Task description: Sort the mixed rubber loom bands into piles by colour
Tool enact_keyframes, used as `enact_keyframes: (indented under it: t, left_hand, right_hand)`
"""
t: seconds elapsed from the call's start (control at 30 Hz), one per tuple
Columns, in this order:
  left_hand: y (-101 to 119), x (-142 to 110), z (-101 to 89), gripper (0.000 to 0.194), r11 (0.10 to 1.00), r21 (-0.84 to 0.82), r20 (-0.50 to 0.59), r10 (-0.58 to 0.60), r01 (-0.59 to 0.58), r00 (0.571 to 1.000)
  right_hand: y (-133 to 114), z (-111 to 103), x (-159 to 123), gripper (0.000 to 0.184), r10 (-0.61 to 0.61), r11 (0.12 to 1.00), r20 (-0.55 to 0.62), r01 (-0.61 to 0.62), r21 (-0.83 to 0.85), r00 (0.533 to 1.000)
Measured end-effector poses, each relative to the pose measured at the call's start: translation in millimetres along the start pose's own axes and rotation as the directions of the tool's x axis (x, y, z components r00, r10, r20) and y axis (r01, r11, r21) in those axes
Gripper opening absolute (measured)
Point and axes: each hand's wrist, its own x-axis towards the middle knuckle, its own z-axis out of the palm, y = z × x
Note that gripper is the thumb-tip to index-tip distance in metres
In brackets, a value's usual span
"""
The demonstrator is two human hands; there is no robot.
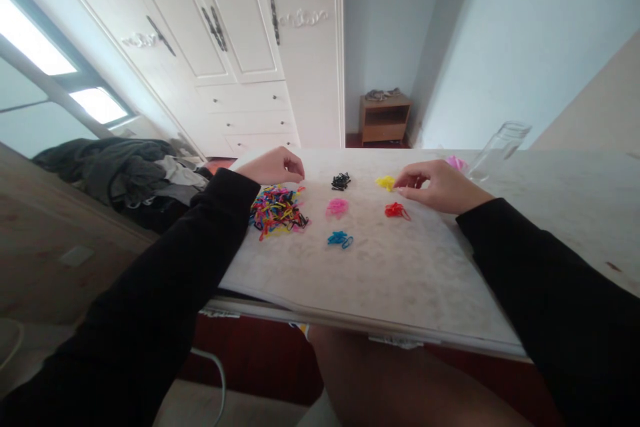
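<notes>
At the left of the table lies a heaped pile of mixed small coloured loops [280, 212], too small to tell their exact kind. My left hand [283, 165] hovers by its far edge, fingers curled together; what they hold, if anything, is hidden. My right hand [433, 183] is at a small yellow pile [385, 182], thumb and fingertips pinched at its right side, and I cannot make out anything in them. Between my hands are a black pile [341, 181], a pink pile [337, 207] and a blue pile [340, 239]. A red pile [397, 211] sits just below my right hand.
Behind my right wrist a clear glass vessel [500, 150] leans at a tilt, beside a pink object [457, 163]. The pale tabletop [390, 280] has its near edge above my legs. Dark clothes [125, 173] are heaped at the left. White wardrobes [240, 13] stand beyond.
</notes>
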Motion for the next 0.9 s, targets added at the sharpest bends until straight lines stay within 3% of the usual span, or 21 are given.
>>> enact_keyframes:
  t: [0.23, 0.57, 0.9]
  left_hand:
    - [1, -1, 1.9, 0.019, 0.997, 0.067, 0.114, -0.056, 0.049, 0.992]
    - [-26, -5, -10.6, 0.021, 0.986, 0.091, 0.286, -0.162, 0.142, 0.944]
    - [-14, -6, -7.5, 0.020, 0.983, 0.120, 0.333, -0.172, 0.139, 0.927]
  right_hand:
    - [-2, 0, 0, 0.018, 0.023, 1.000, 0.013, -0.023, -0.019, 1.000]
    - [-1, 1, 0, 0.017, 0.036, 0.999, 0.020, -0.035, -0.040, 0.999]
    - [-2, 0, 1, 0.018, 0.025, 0.999, 0.045, -0.023, -0.034, 0.999]
